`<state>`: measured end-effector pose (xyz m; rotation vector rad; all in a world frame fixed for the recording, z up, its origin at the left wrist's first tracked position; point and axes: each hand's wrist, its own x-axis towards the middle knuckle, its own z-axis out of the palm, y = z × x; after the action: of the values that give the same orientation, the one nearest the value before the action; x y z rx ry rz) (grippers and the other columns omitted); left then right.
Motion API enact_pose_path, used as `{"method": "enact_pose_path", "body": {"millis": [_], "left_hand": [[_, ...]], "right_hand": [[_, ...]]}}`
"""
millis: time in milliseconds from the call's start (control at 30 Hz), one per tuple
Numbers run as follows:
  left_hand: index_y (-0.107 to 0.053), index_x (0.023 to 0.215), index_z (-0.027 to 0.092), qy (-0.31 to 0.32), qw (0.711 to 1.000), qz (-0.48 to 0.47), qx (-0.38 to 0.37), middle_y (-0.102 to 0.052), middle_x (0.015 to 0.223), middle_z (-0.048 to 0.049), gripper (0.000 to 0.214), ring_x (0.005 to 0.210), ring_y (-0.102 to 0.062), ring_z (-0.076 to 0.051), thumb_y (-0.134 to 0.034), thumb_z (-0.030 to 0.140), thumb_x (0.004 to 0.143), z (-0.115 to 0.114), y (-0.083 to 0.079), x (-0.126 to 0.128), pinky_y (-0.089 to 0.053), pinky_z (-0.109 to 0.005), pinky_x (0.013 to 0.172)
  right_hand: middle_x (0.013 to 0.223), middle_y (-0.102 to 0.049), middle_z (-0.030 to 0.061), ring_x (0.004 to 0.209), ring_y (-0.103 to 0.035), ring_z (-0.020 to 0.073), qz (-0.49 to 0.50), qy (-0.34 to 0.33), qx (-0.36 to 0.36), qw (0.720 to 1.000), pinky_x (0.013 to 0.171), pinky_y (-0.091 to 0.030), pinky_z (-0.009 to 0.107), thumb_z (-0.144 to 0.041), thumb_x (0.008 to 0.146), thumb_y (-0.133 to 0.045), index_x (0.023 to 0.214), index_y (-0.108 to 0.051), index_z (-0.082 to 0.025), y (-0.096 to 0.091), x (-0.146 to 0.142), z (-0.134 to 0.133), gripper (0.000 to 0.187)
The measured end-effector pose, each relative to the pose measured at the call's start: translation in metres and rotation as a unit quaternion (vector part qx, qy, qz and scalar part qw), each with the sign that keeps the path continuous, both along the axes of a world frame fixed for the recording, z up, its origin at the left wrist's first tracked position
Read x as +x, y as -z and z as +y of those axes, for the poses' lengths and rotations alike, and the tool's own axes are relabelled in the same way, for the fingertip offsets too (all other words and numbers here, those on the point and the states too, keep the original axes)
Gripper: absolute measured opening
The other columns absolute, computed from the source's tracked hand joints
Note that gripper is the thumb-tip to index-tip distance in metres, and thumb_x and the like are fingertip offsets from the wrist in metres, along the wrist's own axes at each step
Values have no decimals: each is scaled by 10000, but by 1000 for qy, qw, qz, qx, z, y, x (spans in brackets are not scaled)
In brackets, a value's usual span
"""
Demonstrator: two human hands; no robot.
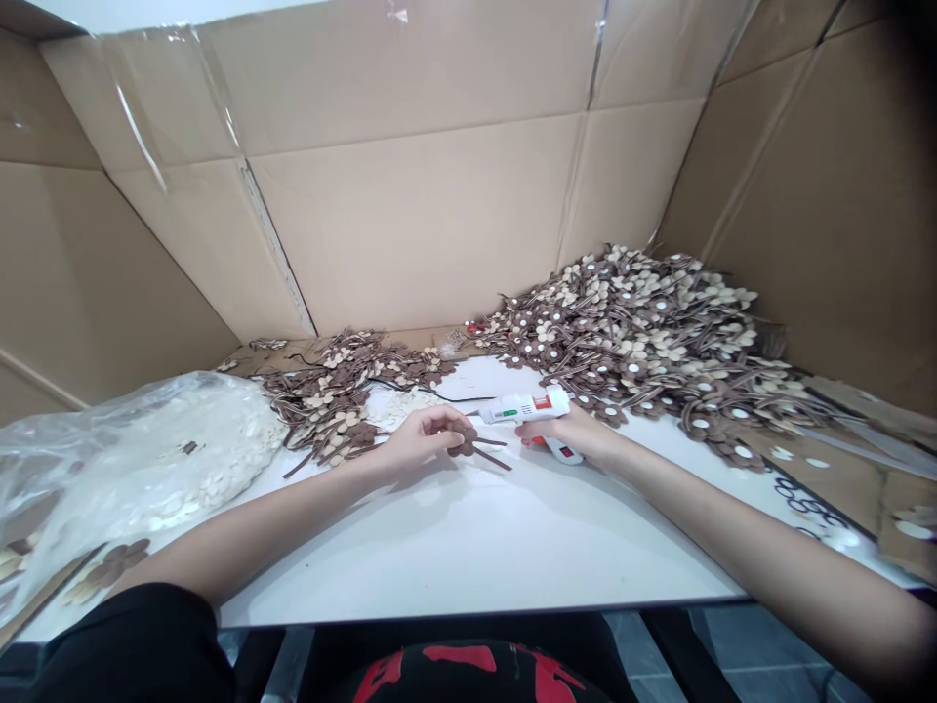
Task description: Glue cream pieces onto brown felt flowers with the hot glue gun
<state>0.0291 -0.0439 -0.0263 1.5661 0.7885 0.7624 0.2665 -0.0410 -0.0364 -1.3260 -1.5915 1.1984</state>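
My left hand (pixel 423 439) pinches a brown flower-shaped piece (pixel 463 445) whose two thin strips stick out to the right. My right hand (pixel 567 434) is wrapped round the grip of a white and orange glue gun (pixel 521 404). The gun's nozzle points left, just above the flower piece; whether they touch I cannot tell. Behind my left hand lies a small heap of white discs (pixel 410 402). A pile of brown and cream flower pieces (pixel 337 391) spreads behind and to the left of that hand.
A large heap of flower pieces with white dots (pixel 644 322) rises at the back right. At left lies a clear plastic bag (pixel 197 439) full of white pieces. Cardboard walls (pixel 417 225) enclose the white table (pixel 439 557) behind and on both sides. Loose white discs (pixel 818 463) lie at right.
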Motion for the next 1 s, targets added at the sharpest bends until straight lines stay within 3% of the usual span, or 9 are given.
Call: {"method": "enact_pose_path", "body": {"millis": [200, 300, 433, 567, 667, 733, 800, 900, 1000], "left_hand": [[-554, 952, 146, -49, 998, 29, -22, -534, 633, 35, 310, 621, -575, -109, -656, 177, 660, 3, 5, 0, -434, -234, 619], [-512, 1002, 162, -21, 999, 45, 5, -536, 653, 41, 345, 626, -583, -106, -636, 164, 681, 0, 4, -3, -437, -224, 614], [-477, 1017, 186, 142, 979, 142, 45, -608, 740, 15, 355, 561, -542, -73, -607, 121, 693, -16, -16, 0, -382, -168, 503], [-526, 995, 167, 279, 938, 186, 88, -634, 763, -17, 302, 561, -533, -72, -614, 132, 709, -25, -50, 29, -388, -170, 496], [-390, 1209, 184, 148, 982, 29, 110, -605, 1038, -111, 484, 737, -621, -135, -575, 141, 763, -5, -69, 60, -481, -245, 620], [-262, 1312, 217, 67, 986, -45, 145, -431, 1303, -149, 608, 985, -588, -190, -538, 100, 783, 21, -76, 73, -485, -316, 781], [-218, 1338, 209, -1, 979, -58, 193, -303, 1397, -152, 602, 1128, -505, -217, -485, 94, 811, 52, -76, 73, -455, -353, 872], [-288, 1318, 170, -107, 954, 26, 280, -320, 1395, -135, 554, 1175, -461, -215, -446, 71, 796, 96, -67, 44, -426, -358, 923], [-509, 1155, 138, -171, 885, 223, 371, -554, 1190, -97, 375, 1091, -522, -196, -466, 114, 783, 129, -54, -11, -392, -332, 956]], "right_hand": [[635, -615, 2, 585, -537, 154, -3, 7, -6, 1000, 521, -392, 247, -211, 575, -621, 693, -595, -157, -5, -2, -2, 132], [687, -635, 9, 629, -551, 157, 3, 16, -3, 1000, 566, -410, 249, -200, 563, -635, 711, -602, -156, -5, -3, -2, 158], [711, -639, 10, 628, -556, 157, 13, 33, -15, 999, 565, -415, 255, -186, 556, -632, 739, -594, -158, -4, -5, -1, 189], [673, -623, 10, 606, -548, 157, 17, 17, -7, 1000, 556, -418, 258, -196, 561, -629, 702, -583, -162, -6, -4, -3, 152], [696, -636, 30, 655, -567, 178, 12, -22, 4, 1000, 589, -435, 267, -216, 577, -623, 718, -601, -162, -8, -3, -4, 152], [671, -627, 23, 629, -561, 174, 0, -6, -1, 1000, 559, -426, 260, -221, 580, -623, 715, -598, -162, -8, -2, -4, 149], [654, -616, 16, 598, -549, 164, -2, -9, -5, 1000, 525, -410, 250, -220, 583, -617, 715, -593, -158, -7, -2, -3, 148], [649, -610, 11, 577, -539, 155, -4, -11, -9, 1000, 503, -398, 243, -223, 584, -622, 715, -589, -155, -3, -2, -1, 151], [632, -609, 10, 571, -540, 152, -12, 1, -11, 1000, 502, -399, 242, -236, 584, -635, 691, -587, -155, 0, -1, 1, 143]]}}
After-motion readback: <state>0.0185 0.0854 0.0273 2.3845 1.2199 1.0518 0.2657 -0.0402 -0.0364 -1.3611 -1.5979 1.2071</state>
